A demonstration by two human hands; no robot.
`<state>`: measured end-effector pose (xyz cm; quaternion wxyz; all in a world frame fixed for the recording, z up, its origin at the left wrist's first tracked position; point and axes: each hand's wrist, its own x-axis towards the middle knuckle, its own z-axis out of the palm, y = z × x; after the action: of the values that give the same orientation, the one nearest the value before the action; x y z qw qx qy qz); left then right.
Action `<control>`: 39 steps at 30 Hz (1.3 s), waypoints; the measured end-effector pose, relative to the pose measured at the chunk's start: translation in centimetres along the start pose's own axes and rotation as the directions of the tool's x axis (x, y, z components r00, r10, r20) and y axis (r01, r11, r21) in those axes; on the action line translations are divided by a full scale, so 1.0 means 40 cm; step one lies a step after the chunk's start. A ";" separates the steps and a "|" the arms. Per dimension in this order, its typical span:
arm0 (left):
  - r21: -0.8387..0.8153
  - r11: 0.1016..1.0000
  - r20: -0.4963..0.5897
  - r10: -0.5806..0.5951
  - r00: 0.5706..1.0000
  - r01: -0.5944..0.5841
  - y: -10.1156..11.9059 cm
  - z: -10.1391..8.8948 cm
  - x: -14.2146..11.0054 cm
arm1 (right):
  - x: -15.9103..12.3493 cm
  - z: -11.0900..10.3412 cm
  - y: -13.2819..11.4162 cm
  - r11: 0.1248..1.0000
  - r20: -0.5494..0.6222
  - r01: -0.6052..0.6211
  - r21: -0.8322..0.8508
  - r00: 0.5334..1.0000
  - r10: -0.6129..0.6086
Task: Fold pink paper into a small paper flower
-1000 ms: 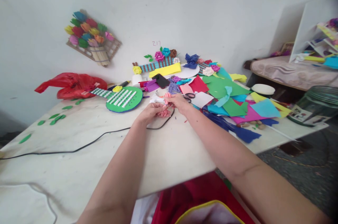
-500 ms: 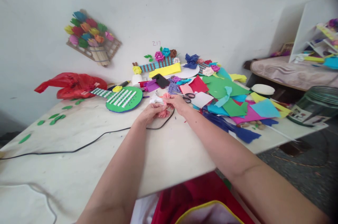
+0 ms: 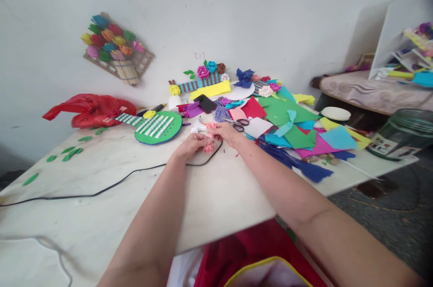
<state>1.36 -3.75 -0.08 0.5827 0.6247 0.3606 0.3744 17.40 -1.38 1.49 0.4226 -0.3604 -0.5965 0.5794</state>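
Note:
My left hand pinches the lower end of a salmon-pink bundle of strands, which looks like yarn. At its upper part, the fingers of my right hand are closed on the same bundle; they partly hide it. Just behind my hands lies a white tool, perhaps a glue gun, with its shape partly covered. A black cable curves under my hands. Scissors with dark handles rest right beside my right hand, and purple yarn lies behind it.
A green paper guitar and red plastic bag are on the left of the table. Coloured paper sheets are heaped on the right, near a large glass jar. A black phone lies at the back.
My left hand has shifted slightly down and left, with a little more of the pink strands showing between my hands. The view has moved slightly.

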 end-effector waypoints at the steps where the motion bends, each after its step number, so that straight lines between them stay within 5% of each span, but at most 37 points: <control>1: -0.030 1.000 -0.014 0.000 1.000 -0.001 0.000 0.001 0.000 | 0.001 0.001 0.001 1.000 0.005 0.002 0.014 1.000 -0.002; 10: -0.244 0.961 -0.352 0.039 0.935 -0.132 -0.002 -0.004 0.010 | 0.014 -0.004 0.011 0.998 -0.034 -0.019 0.064 0.999 0.021; 17: -0.272 0.944 -0.408 0.060 0.911 -0.185 -0.001 0.004 0.015 | -0.002 0.027 0.010 0.984 0.143 0.122 -0.131 0.984 -0.103; 24: -0.314 0.930 -0.433 0.039 0.901 -0.191 0.009 -0.001 0.010 | -0.005 0.025 0.010 0.995 0.214 0.094 -0.043 0.973 -0.083; 39: -0.280 0.940 -0.427 0.061 0.902 -0.196 0.004 0.006 0.013 | 0.000 0.034 0.024 0.992 0.189 0.113 -0.046 0.977 -0.103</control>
<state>1.80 -3.41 0.11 0.5597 0.4528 0.3681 0.5884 16.09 -1.83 0.56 0.3854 -0.2834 -0.6683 0.5696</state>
